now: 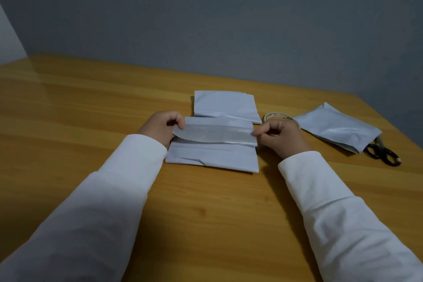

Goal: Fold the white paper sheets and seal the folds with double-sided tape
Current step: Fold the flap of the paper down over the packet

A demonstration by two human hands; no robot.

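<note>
- The left hand (161, 127) pinches the left end of a lifted flap (215, 133) between thumb and forefinger; the other fingers are curled in toward the palm.
- The right hand (280, 137) pinches the right end of the same flap with thumb and fingertips pressed together, and the remaining fingers are bent under.
- The flap belongs to the nearest folded white sheet (211, 156), which lies flat on the wooden table (91, 110) between the two hands. The flap is raised a little above the sheet and looks greyer than the paper under it (whether tape covers it, I cannot tell).
- A second folded sheet (225, 104) lies just behind the first one, its near edge touching or slightly under the raised flap.
- The tape roll (278, 117) sits just behind the right hand, partly hidden by the knuckles.
- A third folded sheet (338, 129) lies to the right, turned at an angle, well apart from the first two.
- Black-handled scissors (382, 152) lie at the near right corner of this third sheet, with the blades hidden under the paper.
- Both arms wear white long sleeves (332, 201).
</note>
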